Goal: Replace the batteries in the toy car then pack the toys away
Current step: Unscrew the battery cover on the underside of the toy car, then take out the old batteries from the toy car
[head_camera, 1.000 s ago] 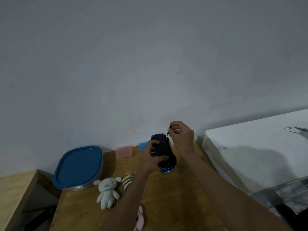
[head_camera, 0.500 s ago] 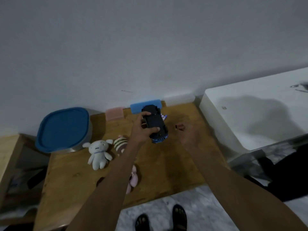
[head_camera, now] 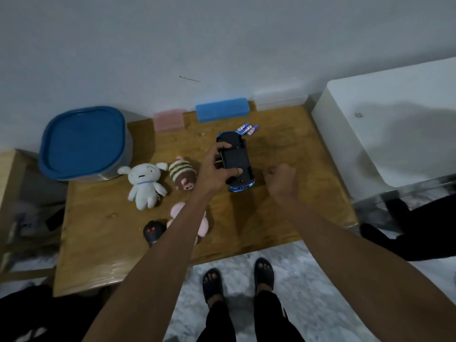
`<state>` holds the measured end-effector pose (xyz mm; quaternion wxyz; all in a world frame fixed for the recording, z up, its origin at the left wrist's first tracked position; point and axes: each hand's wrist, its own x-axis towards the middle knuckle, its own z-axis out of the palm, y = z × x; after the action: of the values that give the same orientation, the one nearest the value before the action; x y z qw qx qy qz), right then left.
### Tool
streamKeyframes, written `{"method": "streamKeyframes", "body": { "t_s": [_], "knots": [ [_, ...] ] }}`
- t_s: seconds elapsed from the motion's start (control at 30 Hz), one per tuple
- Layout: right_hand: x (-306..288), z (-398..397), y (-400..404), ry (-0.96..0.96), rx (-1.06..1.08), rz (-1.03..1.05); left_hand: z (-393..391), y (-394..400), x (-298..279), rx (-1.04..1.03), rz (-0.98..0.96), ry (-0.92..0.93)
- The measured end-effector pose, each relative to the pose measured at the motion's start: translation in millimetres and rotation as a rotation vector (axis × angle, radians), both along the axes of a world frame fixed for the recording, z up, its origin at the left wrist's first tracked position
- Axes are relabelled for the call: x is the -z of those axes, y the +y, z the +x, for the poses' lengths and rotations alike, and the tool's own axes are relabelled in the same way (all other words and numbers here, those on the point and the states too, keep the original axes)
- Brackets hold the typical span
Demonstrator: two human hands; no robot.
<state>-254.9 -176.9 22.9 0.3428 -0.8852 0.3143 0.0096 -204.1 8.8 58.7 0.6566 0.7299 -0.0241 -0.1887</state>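
My left hand grips the toy car, a blue car held upside down over the wooden table, its black underside facing up. Just right of the car, my right hand is closed low over the table, with a small dark tool tip showing at its fingertips. Three blue-and-white batteries lie behind the car. A white plush and a striped pig plush lie to the left. My left forearm partly covers a pink plush. Beside the pink plush is a black remote.
A grey tub with a blue lid stands at the table's back left. Pink, blue and clear boxes line the wall. A white cabinet borders the table's right side. My feet stand on the marble floor below.
The camera has tilted down, showing more table and floor. My right hand has left the car's underside and dropped to the right of it. My left hand still holds the car.
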Motion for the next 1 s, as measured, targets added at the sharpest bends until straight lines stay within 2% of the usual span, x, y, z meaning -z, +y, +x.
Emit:
{"method": "streamKeyframes", "body": {
  "t_s": [0.1,0.17,0.27,0.43,0.6,0.77,0.9,1.0],
  "knots": [
    [-28.3,20.7,8.4,-0.278,0.02,0.171,1.5,2.0,-3.5,-0.013,-0.003,-0.014],
    [-46.7,34.7,15.7,-0.369,-0.061,0.251,1.9,2.4,-5.7,-0.012,0.01,-0.037],
    [-58.4,49.9,25.3,-0.327,-0.247,0.304,0.1,5.5,-6.1,0.008,0.025,-0.07],
    [-53.6,49.2,33.9,-0.234,-0.394,0.215,-7.9,16.2,1.2,0.014,0.011,-0.116],
    [-51.1,49.2,41.1,-0.16,-0.369,0.268,-16.8,25.7,14.5,0.0,0.025,-0.077],
    [-69.9,46.5,31.7,-0.079,-0.348,0.48,-17.6,32.7,15.9,-0.009,0.026,-0.046],
    [-80.5,44.3,16.6,-0.167,-0.168,0.577,-10.7,32.2,10.4,0.014,0.062,-0.048],
    [-76.1,40.0,-2.9,-0.207,-0.043,0.57,-7.1,29.8,7.7,0.031,0.054,-0.027]
  ]
}}
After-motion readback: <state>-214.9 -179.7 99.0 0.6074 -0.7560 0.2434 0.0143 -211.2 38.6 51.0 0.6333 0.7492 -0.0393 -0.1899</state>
